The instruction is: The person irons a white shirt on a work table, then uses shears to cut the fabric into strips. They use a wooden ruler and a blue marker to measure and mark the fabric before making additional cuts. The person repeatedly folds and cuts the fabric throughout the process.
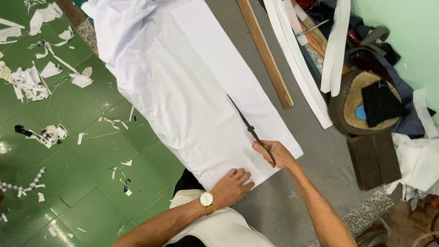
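Head view: right hand has its fingers clamped on long scissors, blades lying on the white cloth on the table. Left hand presses flat, fingers apart, on the near edge. Most cloth looks uncut.

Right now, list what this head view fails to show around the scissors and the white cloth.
- Scissors handles: hidden inside the right hand.
- Cut line in the white cloth: too faint to tell how far it runs.
- Cloth's far end: cut off by the top edge.
- Cloth under the left hand: covered by the palm.
- Wooden ruler: top end leaves the picture.
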